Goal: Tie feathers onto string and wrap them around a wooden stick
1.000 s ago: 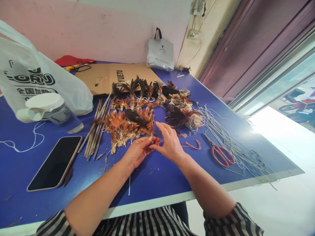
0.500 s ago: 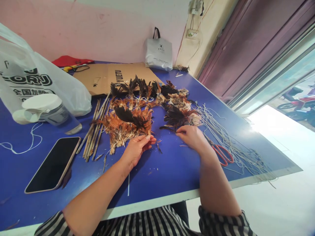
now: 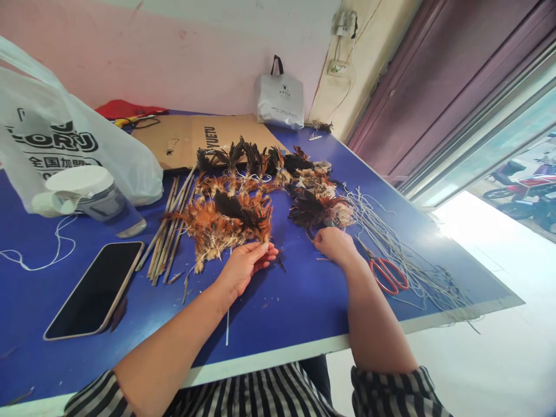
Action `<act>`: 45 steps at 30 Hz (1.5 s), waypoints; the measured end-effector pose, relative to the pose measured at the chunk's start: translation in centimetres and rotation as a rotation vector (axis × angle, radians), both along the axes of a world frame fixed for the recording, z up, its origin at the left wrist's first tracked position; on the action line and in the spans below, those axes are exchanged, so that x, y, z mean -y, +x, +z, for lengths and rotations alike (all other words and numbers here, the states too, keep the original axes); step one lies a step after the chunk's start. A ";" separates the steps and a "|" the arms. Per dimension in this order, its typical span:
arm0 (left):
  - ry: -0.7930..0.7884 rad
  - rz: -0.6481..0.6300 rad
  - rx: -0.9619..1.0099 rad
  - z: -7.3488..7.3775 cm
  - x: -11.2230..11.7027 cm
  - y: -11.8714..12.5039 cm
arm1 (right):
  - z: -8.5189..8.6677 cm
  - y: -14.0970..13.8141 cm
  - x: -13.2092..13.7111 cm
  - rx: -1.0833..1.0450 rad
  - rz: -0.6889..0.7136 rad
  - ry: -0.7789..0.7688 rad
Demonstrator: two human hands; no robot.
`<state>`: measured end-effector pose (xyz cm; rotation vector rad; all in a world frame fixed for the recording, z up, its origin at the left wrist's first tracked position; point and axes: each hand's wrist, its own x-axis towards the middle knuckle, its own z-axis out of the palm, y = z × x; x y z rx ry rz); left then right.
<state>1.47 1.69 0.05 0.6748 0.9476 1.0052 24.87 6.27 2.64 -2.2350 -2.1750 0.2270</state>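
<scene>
My left hand point(image 3: 245, 265) is closed, thumb pressed to the fingers, at the lower right edge of a pile of orange-brown feathers point(image 3: 212, 231). What is between its fingertips, if anything, is too small to make out. A long black feather point(image 3: 234, 209) lies on top of that pile. My right hand point(image 3: 333, 246) is closed with curled fingers, just below a bunch of dark feathers point(image 3: 306, 209) with pale fluffy ends. Its fingertips are partly hidden, and I cannot make out what they hold. Behind both hands, black-and-brown feather bunches point(image 3: 247, 159) lie in a row.
Red-handled scissors point(image 3: 388, 275) and pale strings point(image 3: 402, 255) lie right of my right hand. Thin sticks point(image 3: 167, 231), a phone point(image 3: 95, 289), a lidded plastic jar point(image 3: 95, 200) and a white plastic bag point(image 3: 117, 156) are at left. Cardboard point(image 3: 174, 136) and a silver bag point(image 3: 280, 98) stand behind.
My right hand has shifted slightly, its fingers more curled; the dark feather that stuck out left of its fingertips no longer shows there. My left hand has barely moved.
</scene>
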 end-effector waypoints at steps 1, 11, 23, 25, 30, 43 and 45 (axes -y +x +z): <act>-0.008 0.000 0.001 0.0 0.0 0.1 | 0.1 -0.2 0.1 -0.114 0.038 0.006; -0.088 -0.068 0.116 0.8 0.4 0.3 | 0.1 -6.3 2.1 -1.258 0.180 0.009; -0.033 -0.108 0.110 0.8 0.7 0.5 | -0.9 -8.0 2.5 -1.357 0.168 -0.013; 0.012 -0.103 0.087 0.7 0.6 0.5 | -0.8 -8.1 2.6 -1.380 0.176 -0.034; 0.189 -0.072 -0.054 0.7 0.5 0.5 | -0.4 -7.9 2.9 -1.355 0.230 -0.004; 0.599 -0.052 -0.348 0.3 0.0 -0.4 | -0.3 -8.1 3.7 -1.146 0.328 0.217; 0.636 -0.047 -0.399 0.2 0.1 -0.4 | -0.6 -8.5 3.9 -1.137 0.315 0.260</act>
